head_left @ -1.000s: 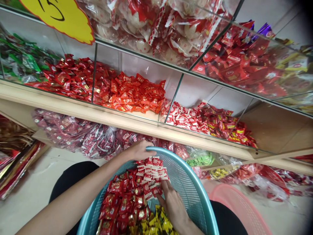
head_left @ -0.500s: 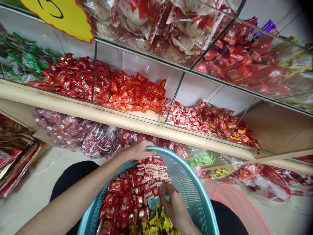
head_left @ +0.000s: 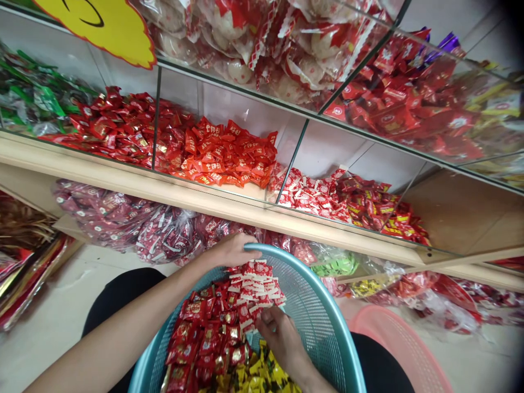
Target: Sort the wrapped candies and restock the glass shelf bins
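A teal plastic basket (head_left: 341, 327) stands between my knees, tilted toward me. My left hand (head_left: 234, 250) is closed over its far rim. Inside, red-and-white wrapped candies (head_left: 256, 286) lie in neat overlapping rows near the far side. Red and gold wrapped candies (head_left: 200, 338) fill the left part, and yellow wrapped candies (head_left: 262, 371) lie at the near bottom. My right hand (head_left: 282, 335) is in the basket, its fingers curled together at the lower edge of the red-and-white candies. Whether a candy is in those fingers is hidden.
Ahead is a shelf (head_left: 229, 204) with glass-fronted compartments of red, orange and green candies. A yellow price sign (head_left: 110, 33) hangs at upper left. Bagged candies (head_left: 167, 234) lie beneath the shelf. To the right stands a pink basket (head_left: 393, 333).
My right hand has shifted slightly left and its fingers have drawn closer to the red-and-white candies. My left hand stays on the rim.
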### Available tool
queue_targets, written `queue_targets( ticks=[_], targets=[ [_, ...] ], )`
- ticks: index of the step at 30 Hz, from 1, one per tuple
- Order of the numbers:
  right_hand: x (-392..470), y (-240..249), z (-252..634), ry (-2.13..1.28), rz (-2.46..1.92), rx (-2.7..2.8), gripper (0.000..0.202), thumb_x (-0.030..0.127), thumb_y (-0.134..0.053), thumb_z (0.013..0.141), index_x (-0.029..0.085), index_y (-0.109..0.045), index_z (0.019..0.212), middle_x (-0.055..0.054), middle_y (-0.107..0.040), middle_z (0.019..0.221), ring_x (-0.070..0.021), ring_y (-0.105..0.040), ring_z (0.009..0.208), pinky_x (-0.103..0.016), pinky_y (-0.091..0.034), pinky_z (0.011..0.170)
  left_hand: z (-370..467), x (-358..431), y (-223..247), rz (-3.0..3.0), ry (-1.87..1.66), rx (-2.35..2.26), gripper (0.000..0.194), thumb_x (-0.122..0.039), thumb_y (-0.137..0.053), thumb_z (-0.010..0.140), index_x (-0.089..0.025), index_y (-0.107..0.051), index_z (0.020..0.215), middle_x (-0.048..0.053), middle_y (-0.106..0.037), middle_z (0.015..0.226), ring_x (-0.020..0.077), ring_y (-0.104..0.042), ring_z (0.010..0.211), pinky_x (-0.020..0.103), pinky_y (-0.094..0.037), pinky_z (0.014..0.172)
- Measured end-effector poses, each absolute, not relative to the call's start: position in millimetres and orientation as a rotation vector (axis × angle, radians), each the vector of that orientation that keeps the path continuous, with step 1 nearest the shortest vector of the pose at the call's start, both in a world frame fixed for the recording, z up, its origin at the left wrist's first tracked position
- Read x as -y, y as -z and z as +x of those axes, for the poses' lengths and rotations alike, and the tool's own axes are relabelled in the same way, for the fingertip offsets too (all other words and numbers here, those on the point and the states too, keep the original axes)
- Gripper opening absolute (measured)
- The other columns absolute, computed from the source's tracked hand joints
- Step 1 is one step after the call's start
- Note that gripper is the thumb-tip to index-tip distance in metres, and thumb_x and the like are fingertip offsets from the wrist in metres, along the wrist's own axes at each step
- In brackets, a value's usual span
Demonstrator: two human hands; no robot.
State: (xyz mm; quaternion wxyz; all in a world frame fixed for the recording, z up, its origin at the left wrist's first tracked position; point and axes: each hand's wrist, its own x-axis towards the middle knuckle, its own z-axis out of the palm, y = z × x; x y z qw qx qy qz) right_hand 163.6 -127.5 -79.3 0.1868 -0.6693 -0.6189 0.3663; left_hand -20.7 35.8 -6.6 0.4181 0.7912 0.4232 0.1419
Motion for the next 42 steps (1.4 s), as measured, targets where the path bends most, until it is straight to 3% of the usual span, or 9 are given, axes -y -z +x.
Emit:
queue_targets(
  ticks=[4, 16, 20, 25, 30, 34, 38, 42],
  targets=[
    [122, 75, 165, -1.116, -1.980, 1.741, 0.027, 0.040, -0.048, 0.079, 0.018, -0.048, 0.064, 0.002, -0.051, 0.055, -0.0113, -0.045, 0.053, -0.022, -0.030, 0.050, -21, -36, 8, 1.986, -0.359, -1.052, 0.028, -0.041, -0.052, 0.075, -0.016, -0.064, 0.080, -0.001, -0.059, 0.065, 0.0096, -0.050, 0.058, 0.021, -0.032, 0.053],
    [120, 76, 172, -1.076, -2.017, 1.743, 0.029, 0.045, -0.050, 0.076, 0.018, -0.058, 0.068, -0.002, -0.061, 0.064, -0.0142, -0.053, 0.061, -0.023, -0.035, 0.056, -22, -36, 7, 2.005, -0.335, -1.085, 0.033, -0.044, -0.049, 0.076, -0.017, -0.066, 0.087, -0.001, -0.061, 0.066, 0.0107, -0.051, 0.058, 0.021, -0.031, 0.052],
    [103, 26, 189, -0.983, -1.963, 1.899, 0.023, 0.041, -0.053, 0.075, 0.020, -0.063, 0.079, -0.004, -0.064, 0.076, -0.0164, -0.055, 0.065, -0.026, -0.038, 0.060, -22, -36, 10, 2.026, -0.376, -1.063, 0.033, -0.045, -0.049, 0.076, -0.017, -0.065, 0.085, -0.001, -0.061, 0.068, 0.0110, -0.051, 0.060, 0.021, -0.033, 0.054],
    [62, -84, 196, -1.136, -1.667, 1.998, 0.029, 0.046, -0.049, 0.080, 0.022, -0.065, 0.082, -0.001, -0.065, 0.076, -0.0159, -0.055, 0.067, -0.026, -0.040, 0.058, -22, -37, 11, 2.015, -0.392, -1.045, 0.034, -0.047, -0.048, 0.076, -0.016, -0.063, 0.077, -0.002, -0.056, 0.061, 0.0098, -0.047, 0.055, 0.020, -0.030, 0.050],
    [-1, -156, 199, -0.638, -1.616, 1.902, 0.027, 0.043, -0.051, 0.077, 0.017, -0.059, 0.074, -0.002, -0.059, 0.063, -0.0119, -0.050, 0.056, -0.024, -0.038, 0.054, -22, -36, 11, 1.973, -0.411, -1.021, 0.035, -0.048, -0.049, 0.076, -0.016, -0.063, 0.079, -0.002, -0.060, 0.065, 0.0109, -0.050, 0.059, 0.020, -0.033, 0.054],
    [-56, -154, 203, -0.305, -1.815, 1.913, 0.022, 0.039, -0.058, 0.072, 0.017, -0.055, 0.071, -0.001, -0.057, 0.062, -0.0112, -0.049, 0.057, -0.024, -0.037, 0.055, -23, -36, 11, 1.983, -0.394, -1.049, 0.033, -0.046, -0.049, 0.076, -0.016, -0.063, 0.079, -0.001, -0.061, 0.067, 0.0118, -0.051, 0.060, 0.021, -0.035, 0.056],
    [-84, -139, 195, -0.328, -2.065, 2.047, 0.030, 0.042, -0.065, 0.065, 0.016, -0.055, 0.075, -0.002, -0.058, 0.066, -0.0136, -0.051, 0.060, -0.024, -0.036, 0.054, -24, -35, 11, 2.012, -0.395, -1.074, 0.030, -0.043, -0.049, 0.076, -0.016, -0.063, 0.077, -0.001, -0.062, 0.067, 0.0122, -0.052, 0.060, 0.021, -0.035, 0.056],
    [-86, -138, 185, -0.347, -2.133, 2.097, 0.031, 0.034, -0.069, 0.059, 0.015, -0.056, 0.079, -0.004, -0.059, 0.070, -0.0145, -0.054, 0.064, -0.023, -0.037, 0.054, -25, -34, 11, 2.001, -0.389, -1.086, 0.032, -0.045, -0.049, 0.076, -0.017, -0.063, 0.078, 0.000, -0.064, 0.071, 0.0130, -0.054, 0.061, 0.021, -0.036, 0.056]
  ],
)
